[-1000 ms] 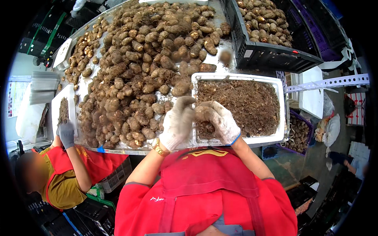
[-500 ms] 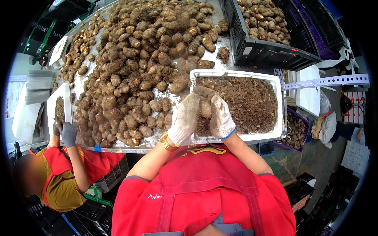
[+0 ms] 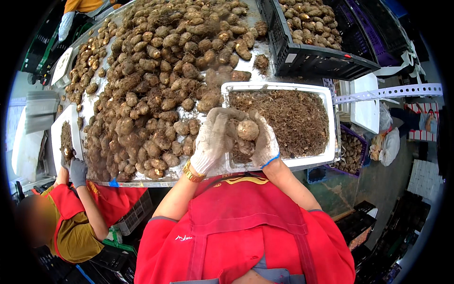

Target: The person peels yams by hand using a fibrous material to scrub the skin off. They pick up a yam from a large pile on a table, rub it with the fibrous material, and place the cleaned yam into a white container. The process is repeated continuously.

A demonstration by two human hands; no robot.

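Both my hands wear soiled white knit gloves and meet over the left end of a white foam box (image 3: 331, 142) filled with brown fibrous scrapings (image 3: 288, 120). Between them a round, pale-ended taro (image 3: 248, 129) shows, gripped from both sides. My left hand (image 3: 215, 135) curls around its left side, with dirt-darkened fingers reaching across the top. My right hand (image 3: 266, 142) closes on its right side. Brown, blurred matter lies just below the taro between the palms; whether it is a second taro I cannot tell. A large heap of hairy taros (image 3: 156, 85) spreads over the table to the left.
A black crate (image 3: 326, 59) holding taros stands at the back right. A purple crate (image 3: 352, 154) of taros sits lower on the right. At left, a co-worker's gloved hands (image 3: 75, 168) work over another white box (image 3: 71, 125). Another person's gloved arm (image 3: 66, 26) shows at the far left.
My hands have parted slightly and turned, so the taro's pale round end now shows between them. The view has shifted a little. Another person's arm has appeared at the far left.
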